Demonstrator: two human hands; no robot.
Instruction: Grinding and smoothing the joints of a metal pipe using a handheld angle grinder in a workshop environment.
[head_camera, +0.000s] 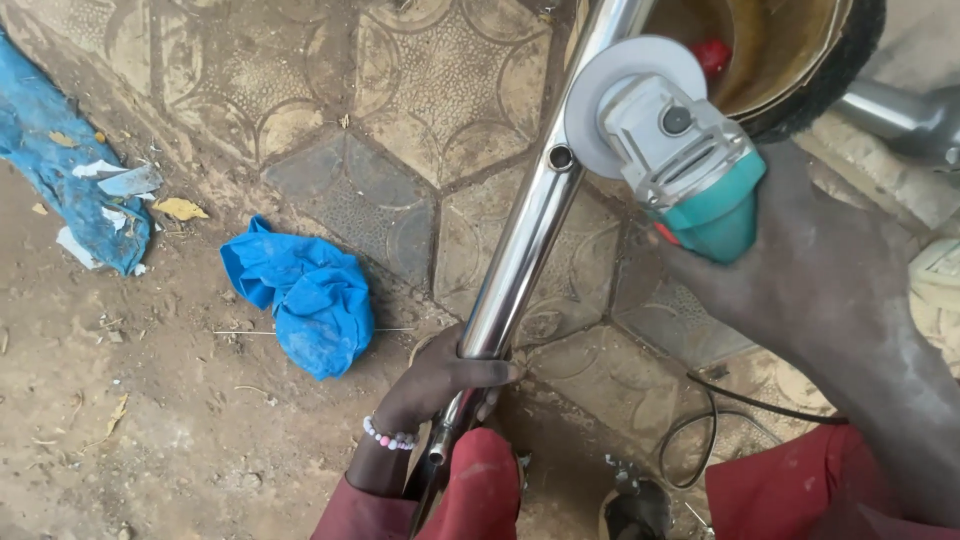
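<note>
Above the tiles, hands grip steel tube and grinder.

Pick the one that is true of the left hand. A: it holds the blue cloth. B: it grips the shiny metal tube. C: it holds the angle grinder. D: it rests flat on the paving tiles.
B: the left hand is wrapped around the shiny metal tube, while the right hand holds the angle grinder and the blue cloth lies untouched on the ground.
</note>
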